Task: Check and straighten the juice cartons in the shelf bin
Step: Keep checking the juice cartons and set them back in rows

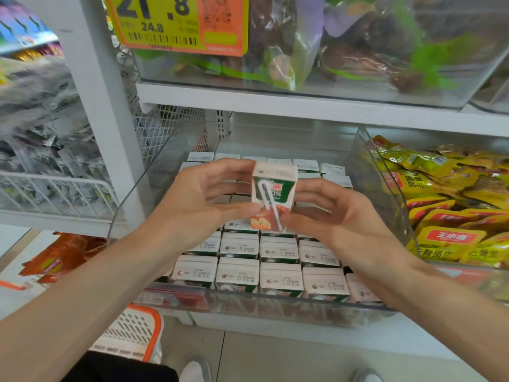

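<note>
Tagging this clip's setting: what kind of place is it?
Probably a retail shop: a price tag with a barcode, a shelf bin packed with identical juice cartons, and a shopping basket below.

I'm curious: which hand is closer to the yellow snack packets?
Right. The right hand holds the juice carton from the right, just left of the yellow snack packets; the left hand holds it from the left, farther away.

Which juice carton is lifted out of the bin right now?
The carton held upright between the left hand and right hand, its straw side showing. The other cartons sit packed in the bin, only white tops visible.
</note>
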Tool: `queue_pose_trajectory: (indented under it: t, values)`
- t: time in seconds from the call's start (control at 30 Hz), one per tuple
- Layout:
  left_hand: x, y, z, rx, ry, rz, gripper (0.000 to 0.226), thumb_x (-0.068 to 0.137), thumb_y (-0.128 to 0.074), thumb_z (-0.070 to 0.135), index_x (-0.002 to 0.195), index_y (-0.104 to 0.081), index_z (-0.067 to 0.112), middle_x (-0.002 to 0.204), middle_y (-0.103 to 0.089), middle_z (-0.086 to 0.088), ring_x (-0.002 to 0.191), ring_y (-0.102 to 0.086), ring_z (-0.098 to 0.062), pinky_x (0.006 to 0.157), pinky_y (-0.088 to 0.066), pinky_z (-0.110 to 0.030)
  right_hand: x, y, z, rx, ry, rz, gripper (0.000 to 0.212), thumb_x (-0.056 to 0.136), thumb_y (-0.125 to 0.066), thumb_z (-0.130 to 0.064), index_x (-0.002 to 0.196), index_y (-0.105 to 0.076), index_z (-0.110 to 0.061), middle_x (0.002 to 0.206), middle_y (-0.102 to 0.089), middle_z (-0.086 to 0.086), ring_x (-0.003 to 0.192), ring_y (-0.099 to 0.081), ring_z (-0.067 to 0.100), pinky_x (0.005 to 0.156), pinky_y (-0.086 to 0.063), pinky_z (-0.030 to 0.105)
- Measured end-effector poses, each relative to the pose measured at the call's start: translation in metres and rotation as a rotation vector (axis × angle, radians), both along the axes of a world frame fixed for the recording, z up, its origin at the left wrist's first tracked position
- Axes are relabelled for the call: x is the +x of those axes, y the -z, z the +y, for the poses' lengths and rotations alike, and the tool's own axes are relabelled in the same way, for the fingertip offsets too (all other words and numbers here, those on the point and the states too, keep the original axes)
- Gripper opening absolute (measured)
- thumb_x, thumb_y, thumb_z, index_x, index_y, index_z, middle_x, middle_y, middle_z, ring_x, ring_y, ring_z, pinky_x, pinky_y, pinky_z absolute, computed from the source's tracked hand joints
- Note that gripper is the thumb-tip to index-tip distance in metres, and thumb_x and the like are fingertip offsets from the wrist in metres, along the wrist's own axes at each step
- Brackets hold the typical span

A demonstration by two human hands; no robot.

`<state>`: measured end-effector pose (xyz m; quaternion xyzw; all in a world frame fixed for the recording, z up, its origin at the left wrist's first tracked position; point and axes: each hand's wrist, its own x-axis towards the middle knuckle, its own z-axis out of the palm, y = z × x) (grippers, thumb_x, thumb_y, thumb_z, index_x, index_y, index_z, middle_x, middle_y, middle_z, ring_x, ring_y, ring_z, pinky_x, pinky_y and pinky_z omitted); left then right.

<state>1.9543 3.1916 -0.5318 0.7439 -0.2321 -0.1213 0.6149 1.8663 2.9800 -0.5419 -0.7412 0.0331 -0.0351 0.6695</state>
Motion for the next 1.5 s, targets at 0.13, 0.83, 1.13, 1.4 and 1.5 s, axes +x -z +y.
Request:
queue_pose_trajectory:
  t: [0.13, 0.83, 1.13, 1.4, 1.5]
  values:
    - [-0.001, 0.000, 0.000, 0.010, -0.016, -0.102, 0.055, 0.074, -0.089, -0.001, 0.118, -0.073, 0.027, 0.113, -0.078, 0.016, 0.108, -0.072, -0.001, 0.089, -0.058, -0.016, 0.001, 0.002, -0.002, -0.050, 0.009, -0.096, 0.039, 0.081, -0.088, -0.011, 0.117, -0.075, -0.018, 0.115, -0.080, -0.005, 0.110, -0.076, 0.013, 0.099, -0.058, 0.023]
    - [-0.001, 0.003, -0.002, -0.153, 0.053, 0.020, 0.047, 0.077, -0.083, 0.010, 0.124, -0.074, 0.016, 0.113, -0.080, 0.002, 0.097, -0.079, -0.019, 0.077, -0.063, -0.023, 0.004, 0.006, -0.001, 0.222, -0.096, 0.019, 0.035, 0.108, -0.054, -0.010, 0.139, -0.069, -0.018, 0.131, -0.075, 0.006, 0.129, -0.068, 0.024, 0.117, -0.046, 0.040]
    - [-0.002, -0.003, 0.001, -0.005, 0.025, -0.086, 0.034, 0.086, -0.081, 0.027, 0.117, -0.074, 0.036, 0.109, -0.078, 0.019, 0.105, -0.071, 0.005, 0.087, -0.053, -0.008, 0.010, 0.000, 0.002, 0.220, -0.087, -0.072, 0.060, 0.103, -0.064, -0.006, 0.149, -0.055, -0.043, 0.127, -0.075, 0.006, 0.120, -0.073, 0.025, 0.103, -0.058, 0.032]
    - [0.005, 0.004, 0.019, 0.142, -0.096, -0.060, 0.050, 0.072, -0.094, 0.012, 0.108, -0.067, 0.033, 0.101, -0.075, 0.019, 0.093, -0.074, 0.000, 0.081, -0.058, -0.013, 0.029, -0.006, 0.030, -0.274, -0.059, -0.309, 0.046, 0.089, -0.082, -0.016, 0.132, -0.068, -0.024, 0.117, -0.076, -0.011, 0.105, -0.076, 0.010, 0.091, -0.060, 0.022]
    - [0.006, 0.010, 0.029, 0.306, -0.181, -0.103, 0.055, 0.077, -0.092, 0.018, 0.121, -0.062, 0.033, 0.103, -0.069, 0.013, 0.094, -0.070, -0.002, 0.088, -0.060, -0.025, 0.048, -0.008, 0.035, -0.324, -0.029, -0.318, 0.041, 0.094, -0.079, -0.010, 0.131, -0.069, -0.024, 0.117, -0.077, -0.011, 0.106, -0.076, 0.007, 0.094, -0.059, 0.020]
